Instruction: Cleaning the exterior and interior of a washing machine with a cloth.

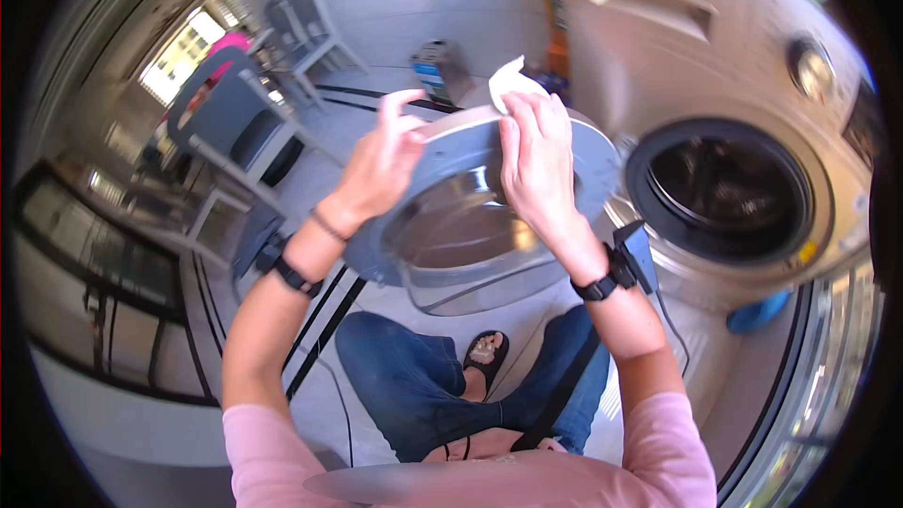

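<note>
The round grey door point(458, 155) of a front-loading washing machine point(600, 63) stands open in front of me. Its clear glass bowl point(451, 233) faces me. My right hand point(540, 155) lies over the top rim of the door, holding a white wipe or cloth point(515, 81) that sticks up past the fingers. At the upper left of the rim is my left hand point(381, 166), fingers apart and nothing in them; whether it touches the rim is unclear. To the right, the machine's drum opening point(730, 190) shows inside a dark rubber gasket point(645, 204).
Grey-backed chairs point(226, 113) stand on the tiled floor at upper left. A printed carton point(441, 70) and an orange package point(554, 21) sit behind the door. A blue object point(758, 312) lies below the machine. A black-framed glass panel point(99, 233) stands left.
</note>
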### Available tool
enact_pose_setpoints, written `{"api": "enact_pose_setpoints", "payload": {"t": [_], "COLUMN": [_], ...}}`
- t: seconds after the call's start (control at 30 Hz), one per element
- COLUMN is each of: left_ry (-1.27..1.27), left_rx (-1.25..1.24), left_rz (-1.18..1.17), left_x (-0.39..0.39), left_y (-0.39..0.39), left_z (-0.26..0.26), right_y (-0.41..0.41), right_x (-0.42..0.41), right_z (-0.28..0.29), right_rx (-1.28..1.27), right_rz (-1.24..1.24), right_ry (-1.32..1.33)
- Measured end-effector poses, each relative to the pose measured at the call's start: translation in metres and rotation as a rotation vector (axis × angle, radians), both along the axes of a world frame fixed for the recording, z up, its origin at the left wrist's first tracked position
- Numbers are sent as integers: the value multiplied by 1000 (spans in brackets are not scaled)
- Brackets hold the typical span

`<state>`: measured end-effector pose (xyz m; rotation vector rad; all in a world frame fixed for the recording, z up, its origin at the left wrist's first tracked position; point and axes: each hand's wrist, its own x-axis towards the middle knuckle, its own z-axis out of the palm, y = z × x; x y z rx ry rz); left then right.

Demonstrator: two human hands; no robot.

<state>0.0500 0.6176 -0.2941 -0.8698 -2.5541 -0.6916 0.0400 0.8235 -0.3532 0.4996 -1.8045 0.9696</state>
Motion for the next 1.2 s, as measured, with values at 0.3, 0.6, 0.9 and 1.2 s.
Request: {"api": "enact_pose_setpoints", "payload": {"t": [0.3, 0.6, 0.9, 1.2], "left_ry": [136, 78, -198, -745], "left_rx": [111, 92, 278, 412], "left_rz": [17, -23, -215, -115], "left_x": [-25, -21, -69, -53], "left_y": [-5, -1, -16, -56], "left_z": [-13, -8, -8, -18], "right_y": [-50, 75, -4, 51], "right_x": [10, -9, 4, -10], "right_z": [19, -33, -43, -46], "right_rx": [374, 197, 232, -122], "right_rz": [64, -69, -8, -324], "right_ry": [62, -256, -297, 62]}}
